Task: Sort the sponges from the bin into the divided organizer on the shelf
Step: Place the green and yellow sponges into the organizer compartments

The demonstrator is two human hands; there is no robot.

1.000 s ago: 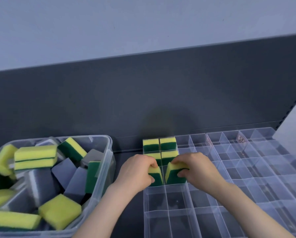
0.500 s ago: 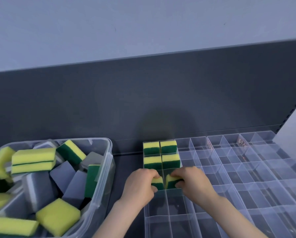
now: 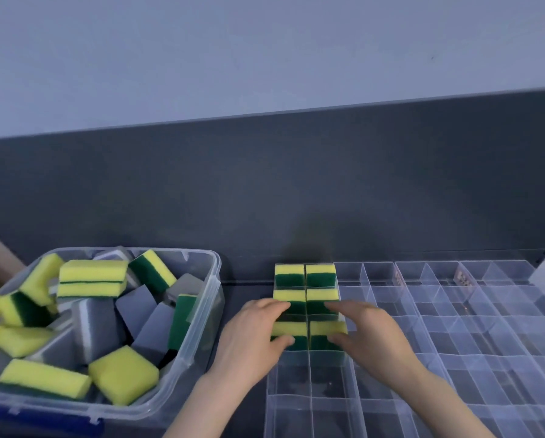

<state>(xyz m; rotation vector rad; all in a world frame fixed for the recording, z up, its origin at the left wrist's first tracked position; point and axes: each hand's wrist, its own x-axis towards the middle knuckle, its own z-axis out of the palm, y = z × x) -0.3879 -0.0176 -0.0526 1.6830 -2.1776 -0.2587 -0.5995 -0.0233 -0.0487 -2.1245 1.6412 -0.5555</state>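
Pale wall tops a dark back panel behind the shelf. At far left the clear bin runs off the frame. It holds a jumble of yellow-and-green sponges and grey sponges, some half buried. The left hand and right hand are both blurred, fingers loosely spread. Each brackets one of the third-row sponges, thumb in front and fingers behind; actual contact is hard to make out. The clear divided organizer holds six sponges, yellow over green, in its two leftmost columns. Its right and near cells are cut off.
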